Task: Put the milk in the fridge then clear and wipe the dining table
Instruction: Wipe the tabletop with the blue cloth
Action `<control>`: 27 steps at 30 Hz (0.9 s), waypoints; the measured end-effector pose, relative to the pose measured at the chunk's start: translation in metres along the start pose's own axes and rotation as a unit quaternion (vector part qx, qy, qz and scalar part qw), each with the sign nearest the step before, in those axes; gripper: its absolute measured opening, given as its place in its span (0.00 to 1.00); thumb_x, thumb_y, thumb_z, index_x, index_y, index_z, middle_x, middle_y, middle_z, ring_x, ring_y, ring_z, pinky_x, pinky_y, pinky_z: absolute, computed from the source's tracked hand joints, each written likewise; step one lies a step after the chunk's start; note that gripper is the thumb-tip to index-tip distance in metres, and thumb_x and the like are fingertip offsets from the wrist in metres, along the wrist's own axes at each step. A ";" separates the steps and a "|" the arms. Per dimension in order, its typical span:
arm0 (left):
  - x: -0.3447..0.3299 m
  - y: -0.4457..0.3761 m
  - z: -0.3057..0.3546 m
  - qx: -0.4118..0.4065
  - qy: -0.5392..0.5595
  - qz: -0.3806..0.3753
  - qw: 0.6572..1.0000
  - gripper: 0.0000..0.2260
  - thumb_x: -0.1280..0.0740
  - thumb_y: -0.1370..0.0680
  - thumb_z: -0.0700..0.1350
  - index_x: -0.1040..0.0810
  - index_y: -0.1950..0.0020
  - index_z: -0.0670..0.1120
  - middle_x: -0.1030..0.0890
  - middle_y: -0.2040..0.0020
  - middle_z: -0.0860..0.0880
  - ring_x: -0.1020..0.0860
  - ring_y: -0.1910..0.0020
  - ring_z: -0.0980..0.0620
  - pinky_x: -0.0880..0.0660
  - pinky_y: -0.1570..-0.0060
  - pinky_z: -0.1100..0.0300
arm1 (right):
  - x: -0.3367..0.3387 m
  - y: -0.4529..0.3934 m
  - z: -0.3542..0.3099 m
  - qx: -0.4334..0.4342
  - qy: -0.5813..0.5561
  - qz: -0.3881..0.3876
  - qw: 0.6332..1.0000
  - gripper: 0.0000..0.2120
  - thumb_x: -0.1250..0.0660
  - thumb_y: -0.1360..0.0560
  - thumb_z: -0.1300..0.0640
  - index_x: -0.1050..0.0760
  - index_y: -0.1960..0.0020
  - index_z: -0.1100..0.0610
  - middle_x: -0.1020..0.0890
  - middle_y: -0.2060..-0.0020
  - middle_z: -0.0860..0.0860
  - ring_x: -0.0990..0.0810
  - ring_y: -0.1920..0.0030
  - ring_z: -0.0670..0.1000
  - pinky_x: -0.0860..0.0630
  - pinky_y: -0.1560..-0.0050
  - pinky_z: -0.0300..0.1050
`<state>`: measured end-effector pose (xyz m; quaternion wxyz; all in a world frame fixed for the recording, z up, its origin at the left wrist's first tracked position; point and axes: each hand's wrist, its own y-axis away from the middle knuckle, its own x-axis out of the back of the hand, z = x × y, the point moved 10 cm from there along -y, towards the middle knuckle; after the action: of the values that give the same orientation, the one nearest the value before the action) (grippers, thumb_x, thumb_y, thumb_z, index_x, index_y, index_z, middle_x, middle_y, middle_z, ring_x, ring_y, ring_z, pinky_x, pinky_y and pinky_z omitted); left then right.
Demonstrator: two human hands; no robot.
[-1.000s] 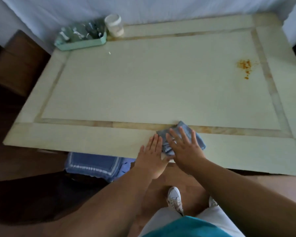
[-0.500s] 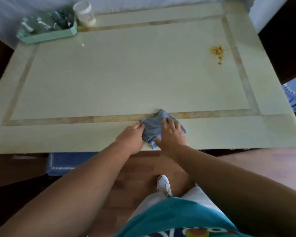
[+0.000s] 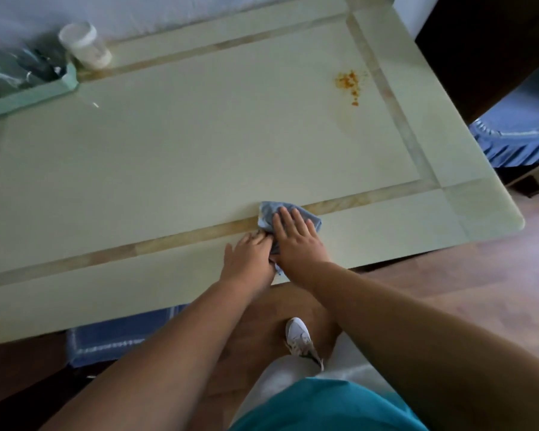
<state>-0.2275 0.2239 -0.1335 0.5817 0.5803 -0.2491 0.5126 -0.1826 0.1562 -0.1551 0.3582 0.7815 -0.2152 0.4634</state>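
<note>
A blue cloth (image 3: 288,216) lies folded on the near part of the pale green desk (image 3: 199,144), right on the tan inlay strip that runs along the near edge. The right hand (image 3: 297,241) lies flat on the cloth, fingers straight and slightly spread, pressing it down. The left hand (image 3: 251,256) sits just beside it on the left, touching it; its fingers are curled at the cloth's near left edge, its grip closed on that edge.

An orange stain (image 3: 349,84) marks the desk far to the right, well apart from the cloth. In the far left corner stands a white lidded jar (image 3: 86,46), just beside a mint-green tray (image 3: 28,94) whose contents are too blurred to name. Below the desk's near edge a white shoe (image 3: 299,337) stands on the wooden floor (image 3: 448,275). A blue cushion (image 3: 520,135) shows at the right.
</note>
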 end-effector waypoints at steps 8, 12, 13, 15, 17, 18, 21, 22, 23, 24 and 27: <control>0.042 -0.028 0.044 0.066 0.079 0.139 0.985 0.15 0.37 0.24 0.44 0.24 0.37 0.47 0.25 0.39 0.45 0.28 0.40 0.42 0.30 0.41 0.51 | 0.039 0.004 0.075 -0.066 0.025 0.001 0.998 0.33 0.48 0.18 0.59 0.63 0.20 0.60 0.61 0.20 0.53 0.64 0.21 0.56 0.59 0.22 0.56; 0.018 -0.058 0.089 -0.043 0.032 0.091 0.994 0.26 0.44 0.19 0.42 0.45 0.21 0.41 0.42 0.21 0.42 0.43 0.22 0.44 0.43 0.25 0.53 | 0.047 -0.004 0.081 -0.062 0.001 0.011 0.998 0.34 0.44 0.19 0.58 0.58 0.20 0.61 0.57 0.20 0.57 0.60 0.21 0.60 0.54 0.22 0.56; 0.007 -0.065 0.093 -0.046 -0.025 0.056 0.997 0.29 0.46 0.19 0.43 0.53 0.20 0.41 0.50 0.20 0.43 0.50 0.21 0.44 0.48 0.23 0.53 | 0.045 -0.004 0.081 -0.048 -0.013 0.010 0.999 0.34 0.44 0.19 0.57 0.58 0.20 0.61 0.57 0.20 0.58 0.60 0.21 0.60 0.54 0.22 0.56; -0.008 -0.073 0.094 -0.035 -0.101 0.010 0.994 0.33 0.47 0.19 0.44 0.64 0.21 0.40 0.62 0.21 0.43 0.59 0.21 0.43 0.52 0.23 0.50 | 0.039 -0.002 0.086 -0.015 -0.016 0.010 1.000 0.33 0.46 0.19 0.56 0.59 0.20 0.61 0.58 0.20 0.58 0.62 0.21 0.60 0.54 0.22 0.57; -0.007 -0.078 0.097 -0.026 -0.113 -0.013 0.993 0.33 0.48 0.18 0.45 0.66 0.22 0.40 0.64 0.21 0.42 0.62 0.21 0.43 0.53 0.23 0.49 | 0.043 -0.007 0.094 0.012 -0.009 0.020 1.000 0.31 0.50 0.19 0.56 0.59 0.20 0.61 0.58 0.20 0.57 0.63 0.21 0.59 0.55 0.22 0.55; -0.004 -0.079 0.099 -0.023 -0.105 -0.023 0.994 0.32 0.48 0.18 0.47 0.66 0.22 0.41 0.63 0.21 0.42 0.61 0.21 0.44 0.51 0.23 0.49 | 0.047 -0.011 0.099 0.020 -0.007 0.023 1.000 0.31 0.51 0.19 0.57 0.59 0.20 0.60 0.58 0.20 0.56 0.63 0.21 0.58 0.55 0.22 0.54; 0.015 -0.112 0.108 -0.011 -0.084 -0.008 0.996 0.32 0.48 0.17 0.54 0.58 0.20 0.43 0.54 0.19 0.43 0.53 0.20 0.46 0.45 0.24 0.50 | 0.068 -0.036 0.123 0.024 0.009 0.024 0.999 0.31 0.50 0.18 0.58 0.60 0.20 0.58 0.59 0.20 0.53 0.62 0.21 0.56 0.54 0.22 0.53; 0.024 -0.124 0.113 -0.011 -0.076 0.005 0.997 0.31 0.47 0.18 0.55 0.53 0.20 0.43 0.49 0.20 0.43 0.47 0.21 0.45 0.42 0.26 0.50 | 0.075 -0.043 0.132 0.019 0.020 0.020 0.999 0.31 0.49 0.18 0.58 0.60 0.20 0.58 0.59 0.20 0.53 0.61 0.21 0.55 0.54 0.22 0.53; 0.034 -0.135 0.120 -0.012 -0.060 0.030 0.998 0.29 0.45 0.19 0.54 0.44 0.21 0.43 0.41 0.22 0.43 0.40 0.24 0.45 0.38 0.28 0.51 | 0.081 -0.050 0.141 0.015 0.032 0.013 0.999 0.32 0.47 0.18 0.58 0.60 0.20 0.58 0.59 0.20 0.52 0.61 0.21 0.55 0.54 0.21 0.52; 0.047 -0.144 0.127 -0.012 -0.044 0.066 0.997 0.24 0.42 0.21 0.51 0.35 0.26 0.44 0.32 0.27 0.43 0.33 0.30 0.44 0.34 0.33 0.52 | 0.086 -0.056 0.150 0.012 0.033 0.005 0.999 0.33 0.45 0.19 0.58 0.59 0.19 0.57 0.58 0.20 0.52 0.60 0.21 0.54 0.54 0.21 0.51; 0.072 -0.158 0.143 -0.021 0.009 0.170 0.985 0.13 0.36 0.25 0.42 0.25 0.41 0.43 0.23 0.43 0.43 0.25 0.45 0.42 0.26 0.44 0.51 | 0.099 -0.070 0.164 0.016 -0.056 -0.030 0.998 0.32 0.45 0.19 0.55 0.56 0.19 0.54 0.53 0.20 0.49 0.57 0.20 0.51 0.52 0.21 0.49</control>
<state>-0.0188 0.1449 -0.1073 0.5007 0.5128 -0.3497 0.6034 0.0052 0.0772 -0.1448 0.3466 0.8180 -0.2045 0.4111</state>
